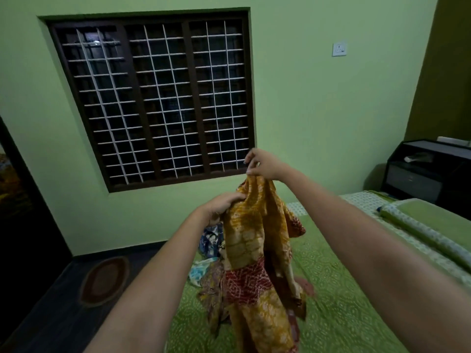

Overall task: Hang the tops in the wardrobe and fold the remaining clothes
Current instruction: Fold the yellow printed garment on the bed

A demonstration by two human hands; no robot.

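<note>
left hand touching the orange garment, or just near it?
Touching. Head view: left hand has its fingers pressed onto the orange garment just below the top edge.

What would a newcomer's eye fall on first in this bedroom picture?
First, the mustard and red garment held up mid-frame over the green bed, the right hand pinching its top and the left hand gripping it lower down. Next, the big dark barred window in the green wall behind.

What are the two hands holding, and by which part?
A mustard-yellow and red printed cloth garment: right hand pinches its top edge, left hand grips just below.
</note>
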